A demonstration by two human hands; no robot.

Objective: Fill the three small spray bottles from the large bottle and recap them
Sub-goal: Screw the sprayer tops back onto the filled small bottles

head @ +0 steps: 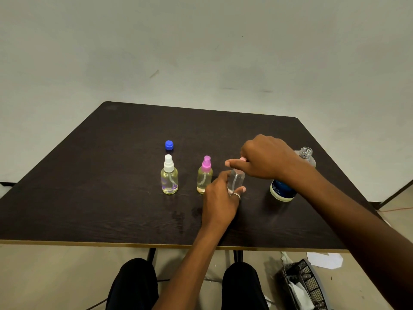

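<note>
- The dark brown wood-grain worktop [111,198] carries all the bottles; a pale wall stands behind it.
- The left hand [220,198] is wrapped round the third small clear spray bottle [236,180], which stands upright on the worktop. The thumb is on its near right side, and one finger wears a silver ring [237,195].
- The right hand [266,157] reaches over from the right and closes on the pale pink spray cap [243,159] at that bottle's top, with one digit stretched out to the left. The hand hides most of the cap, so I cannot tell how far it is seated.
- The small clear spray bottle with a magenta cap [204,175] stands just left of the held one. It is capped and holds yellowish liquid.
- The small clear spray bottle with a white cap [169,175] stands further left, capped and also holding yellowish liquid.
- The round blue cap [169,145] lies alone behind the white-capped bottle.
- The large clear bottle with a dark blue label [282,190] stands to the right, partly behind the right forearm, its neck uncapped.
- A black mesh basket [306,285] sits on the floor at lower right, with white paper [325,260] beside it.
</note>
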